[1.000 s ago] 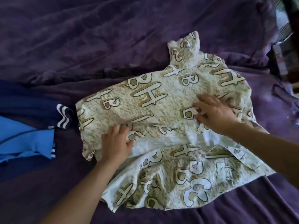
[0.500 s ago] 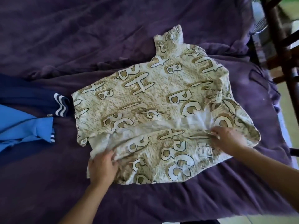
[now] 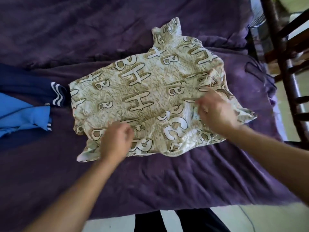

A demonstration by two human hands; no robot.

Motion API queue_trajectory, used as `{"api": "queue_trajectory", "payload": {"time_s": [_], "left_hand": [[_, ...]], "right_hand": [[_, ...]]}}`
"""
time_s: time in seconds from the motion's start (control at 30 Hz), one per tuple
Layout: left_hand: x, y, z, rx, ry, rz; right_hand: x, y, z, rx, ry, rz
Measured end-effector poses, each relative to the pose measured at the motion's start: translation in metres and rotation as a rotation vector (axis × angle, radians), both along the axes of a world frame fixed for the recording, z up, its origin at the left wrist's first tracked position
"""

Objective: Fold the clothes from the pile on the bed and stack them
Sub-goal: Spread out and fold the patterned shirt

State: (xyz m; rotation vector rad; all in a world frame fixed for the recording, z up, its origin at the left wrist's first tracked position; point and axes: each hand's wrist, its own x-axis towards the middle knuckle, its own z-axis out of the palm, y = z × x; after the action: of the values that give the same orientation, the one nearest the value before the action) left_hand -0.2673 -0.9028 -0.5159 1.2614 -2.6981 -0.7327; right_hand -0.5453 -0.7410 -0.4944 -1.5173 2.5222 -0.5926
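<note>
- Now one letter-print shirt (image 3: 147, 91) lies spread on the purple bed (image 3: 167, 181), its long axis running left to right, with a narrow flap pointing away from the person.
- The left hand (image 3: 115, 143) pinches the shirt's near edge with curled fingers.
- The right hand (image 3: 215, 114) is on the shirt's right side; blur hides whether its fingers grip.
- Two more pieces lie at left: a light blue garment (image 3: 21, 114) and a navy garment (image 3: 25, 81).

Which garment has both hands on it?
The beige letter-print shirt, mid-bed. The light blue garment and the navy white-striped garment lie untouched off to its left.
</note>
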Motion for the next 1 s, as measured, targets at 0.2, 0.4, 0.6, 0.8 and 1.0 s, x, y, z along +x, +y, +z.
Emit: {"api": "queue_trajectory", "payload": {"time_s": [0.2, 0.4, 0.6, 0.8, 1.0], "left_hand": [[-0.022, 0.090, -0.039, 0.048, -0.044, -0.295], [-0.075, 0.023, -0.029, 0.295, 0.043, 0.218], [-0.096, -0.032, -0.013, 0.509, 0.006, 0.347], [-0.078, -0.033, -0.025, 0.549, 0.002, 0.278], [-0.070, 0.000, -0.026, 0.375, 0.056, 0.228]], "right_hand": [[0.043, 0.089, -0.054, 0.410, -0.011, 0.328], [0.001, 0.047, -0.046, 0.142, -0.033, -0.068], [0.065, 0.008, -0.021, 0.078, 0.037, 0.415], [0.062, -0.029, -0.023, -0.040, -0.391, 0.001], [0.037, 0.024, 0.029, -0.238, -0.705, -0.235]]}}
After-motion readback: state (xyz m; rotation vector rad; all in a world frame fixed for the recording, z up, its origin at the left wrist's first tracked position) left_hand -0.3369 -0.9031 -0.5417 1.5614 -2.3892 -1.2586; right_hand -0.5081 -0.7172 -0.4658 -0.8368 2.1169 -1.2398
